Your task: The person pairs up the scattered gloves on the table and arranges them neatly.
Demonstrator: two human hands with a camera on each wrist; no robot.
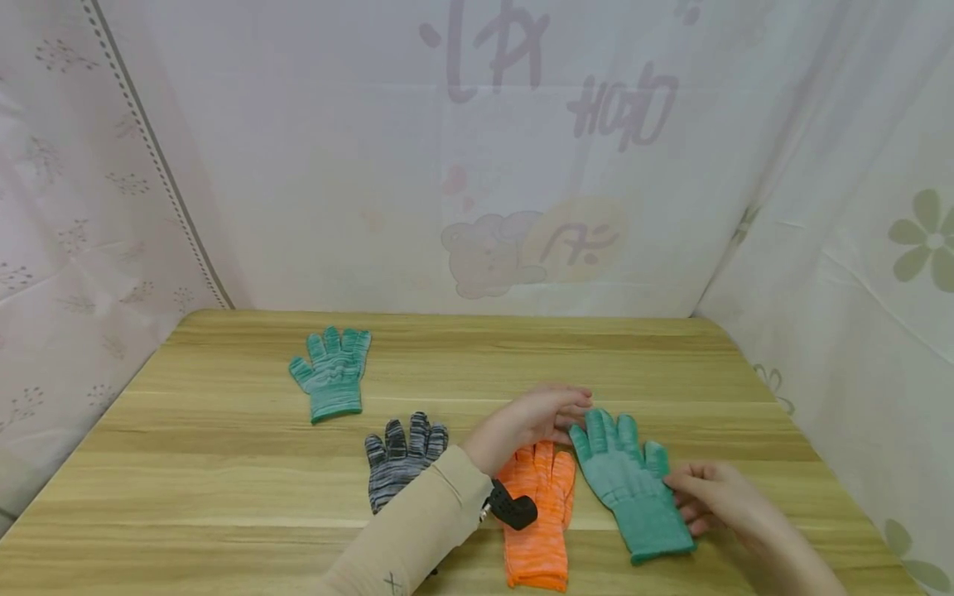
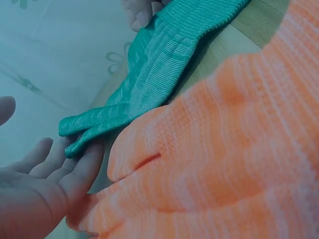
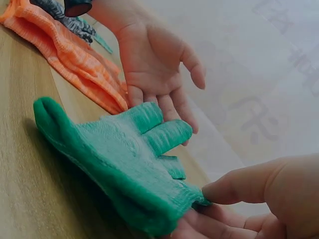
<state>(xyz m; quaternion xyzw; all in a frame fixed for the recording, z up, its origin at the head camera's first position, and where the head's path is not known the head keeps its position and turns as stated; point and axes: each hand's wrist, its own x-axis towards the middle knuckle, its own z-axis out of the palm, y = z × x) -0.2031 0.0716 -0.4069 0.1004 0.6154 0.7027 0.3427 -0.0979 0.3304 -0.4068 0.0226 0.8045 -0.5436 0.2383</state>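
A solid green knit glove (image 1: 629, 488) lies at the right of the table, its fingers pointing away and its cuff toward me. My right hand (image 1: 719, 501) pinches its edge near one short finger between thumb and fingers, clearest in the right wrist view (image 3: 264, 199). At the far end my left hand (image 1: 540, 414) has its palm turned up and its fingers loosely extended; in the left wrist view the fingers (image 2: 82, 169) touch the underside of the green fingertips. Under my left wrist an orange glove (image 1: 537, 530) lies flat, partly covered by a black wrist device (image 1: 514, 505).
A grey-and-black striped glove (image 1: 398, 463) lies left of the orange one, partly hidden by my left forearm. Farther back at the left lies a lighter green striped glove (image 1: 335, 377). Patterned cloth walls (image 1: 335, 165) stand around the wooden table (image 1: 224, 497).
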